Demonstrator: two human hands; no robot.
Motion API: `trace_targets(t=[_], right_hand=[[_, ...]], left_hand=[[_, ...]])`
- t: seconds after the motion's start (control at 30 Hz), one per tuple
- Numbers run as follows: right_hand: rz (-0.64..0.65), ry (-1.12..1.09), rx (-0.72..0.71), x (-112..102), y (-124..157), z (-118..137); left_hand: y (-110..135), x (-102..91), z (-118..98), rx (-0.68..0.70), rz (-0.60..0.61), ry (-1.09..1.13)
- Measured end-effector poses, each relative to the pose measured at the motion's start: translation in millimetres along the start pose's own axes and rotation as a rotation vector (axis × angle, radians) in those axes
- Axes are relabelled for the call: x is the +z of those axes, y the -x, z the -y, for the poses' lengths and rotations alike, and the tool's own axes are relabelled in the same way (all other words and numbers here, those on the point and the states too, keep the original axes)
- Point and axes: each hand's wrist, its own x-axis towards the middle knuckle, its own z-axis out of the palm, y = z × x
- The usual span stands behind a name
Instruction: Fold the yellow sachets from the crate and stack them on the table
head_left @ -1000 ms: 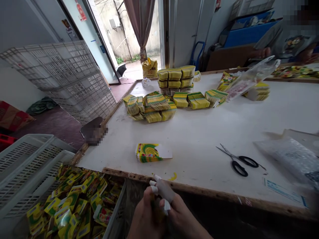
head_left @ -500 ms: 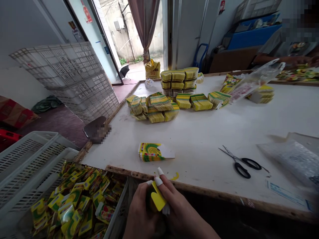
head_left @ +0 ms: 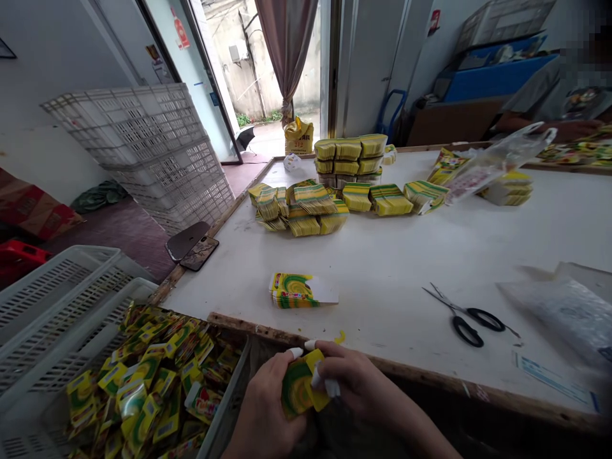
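A small yellow and green printed carton (head_left: 296, 387) is held between my two hands at the table's near edge. My left hand (head_left: 265, 405) is wrapped round its left side, thumb along the top. My right hand (head_left: 354, 376) pinches the yellow flap at the carton's right end. White covers sit on several of my fingertips. Something whitish shows under the right fingers, too hidden to name. Beyond my hands, a short stack of flat printed cartons (head_left: 291, 292) lies on the white table (head_left: 382, 255).
A crate (head_left: 224, 395) of filled yellow packets stands at lower left. Black-handled scissors (head_left: 466, 319) and a bubble-wrap bag (head_left: 559, 312) lie to the right. Bundled cartons (head_left: 351, 150) are piled at the back. A phone (head_left: 199, 253) rests at the left edge. Another person's arm (head_left: 549, 127) is at far right.
The carton has turned so that its green and yellow printed face shows. My right hand has shifted right, its fingers now bent over the flap. The view has swung slightly left.
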Motion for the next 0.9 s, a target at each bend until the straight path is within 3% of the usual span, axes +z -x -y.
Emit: trace_targets(t=[0.1, 0.27, 0.5, 0.67, 0.9], right_hand=[[-0.064, 0.022, 0.038, 10, -3, -5], [0.005, 0.032, 0.044, 20, -8, -10], [-0.003, 0.08, 0.046, 17, -9, -19], [0.015, 0.079, 0.032, 12, -14, -20], [-0.067, -0.001, 0.021, 35, -23, -21]], left_hand=[[-5, -1.1, -2, -0.017, 0.035, 0.059], [-13, -11.3, 1, -0.087, 0.021, 0.145], [-17, -12.1, 3, -0.128, 0.06, 0.195], [-21, -7.8, 5, -0.126, 0.076, 0.15], [-17, -12.9, 8, -0.126, 0.011, 0.064]])
